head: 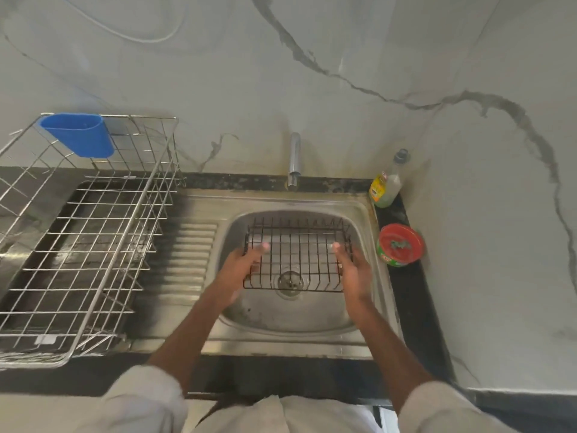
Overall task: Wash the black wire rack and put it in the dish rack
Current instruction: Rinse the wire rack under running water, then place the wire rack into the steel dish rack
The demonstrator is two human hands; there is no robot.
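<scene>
The black wire rack lies level inside the steel sink, over the drain. My left hand grips its left edge, fingers curled over the wire. My right hand grips its right edge the same way. The large silver dish rack stands on the counter to the left of the sink, with nothing on its wires.
A blue plastic cup holder hangs on the dish rack's back corner. The tap stands behind the sink, no water running. A dish soap bottle and a red-and-green soap tub sit on the ledge at the right. Marble wall behind.
</scene>
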